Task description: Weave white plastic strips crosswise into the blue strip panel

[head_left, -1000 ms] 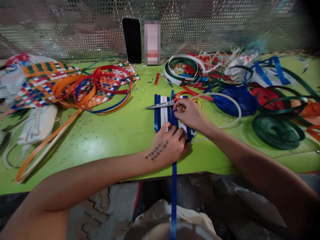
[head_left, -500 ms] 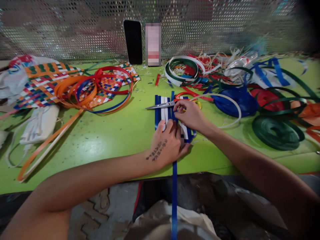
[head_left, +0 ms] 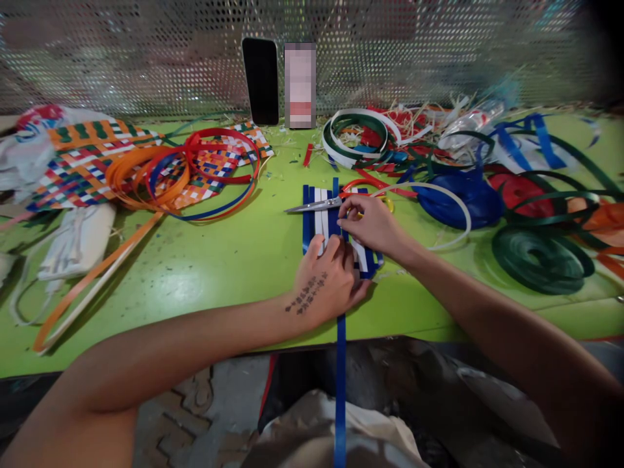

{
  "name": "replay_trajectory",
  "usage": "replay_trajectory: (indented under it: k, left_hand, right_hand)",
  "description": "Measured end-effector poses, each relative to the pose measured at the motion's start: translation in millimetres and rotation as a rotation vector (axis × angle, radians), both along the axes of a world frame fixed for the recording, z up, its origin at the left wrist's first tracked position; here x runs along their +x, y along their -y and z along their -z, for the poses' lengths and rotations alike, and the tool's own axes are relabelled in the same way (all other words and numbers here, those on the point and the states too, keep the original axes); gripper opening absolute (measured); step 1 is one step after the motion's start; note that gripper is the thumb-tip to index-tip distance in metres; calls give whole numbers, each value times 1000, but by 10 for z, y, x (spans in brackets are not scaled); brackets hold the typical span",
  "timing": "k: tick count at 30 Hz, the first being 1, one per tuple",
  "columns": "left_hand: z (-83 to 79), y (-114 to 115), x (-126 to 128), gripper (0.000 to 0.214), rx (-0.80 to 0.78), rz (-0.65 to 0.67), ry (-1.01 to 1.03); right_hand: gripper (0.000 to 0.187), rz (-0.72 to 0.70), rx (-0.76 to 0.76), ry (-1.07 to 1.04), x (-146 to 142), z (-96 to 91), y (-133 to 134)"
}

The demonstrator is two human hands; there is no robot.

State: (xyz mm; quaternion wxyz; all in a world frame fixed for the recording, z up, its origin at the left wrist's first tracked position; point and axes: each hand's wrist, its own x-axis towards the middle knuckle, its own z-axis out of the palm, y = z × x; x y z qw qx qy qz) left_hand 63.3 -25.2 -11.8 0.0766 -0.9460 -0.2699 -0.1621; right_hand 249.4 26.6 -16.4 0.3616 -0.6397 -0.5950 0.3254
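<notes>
Several blue and white flat plastic strips (head_left: 322,220) lie side by side on the green table, partly woven together. My left hand (head_left: 327,281) is closed over their near part, pressing and gripping it, so the weave under the palm is hidden. One long blue strip (head_left: 340,383) runs out from below this hand, over the table edge and towards my lap. My right hand (head_left: 369,224) is closed in a pinch at a blue strip near the weave's middle. Scissors (head_left: 314,206) with red and yellow handles lie across the strips, blades to the left, partly covered by my right hand.
Coils of blue strip (head_left: 458,198) and green strip (head_left: 541,259) lie at the right. A multicoloured woven piece (head_left: 78,172) and an orange coil (head_left: 141,179) are at the left. Two phones (head_left: 260,81) lean against the perforated metal screen (head_left: 195,58) behind.
My right fingertips have shifted slightly nearer to me along the blue strip. My left hand and the scissors are where they were.
</notes>
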Motion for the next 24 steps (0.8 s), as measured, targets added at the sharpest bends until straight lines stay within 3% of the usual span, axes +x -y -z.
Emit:
replay_trajectory:
  k: [8, 24]
  left_hand:
    - [22, 11, -1, 68, -33, -37, -25]
    - [49, -4, 13, 71, -146, -17, -26]
  right_hand:
    - [27, -25, -81, -128, 30, 14, 43]
    - [23, 10, -88, -155, -8, 5, 72]
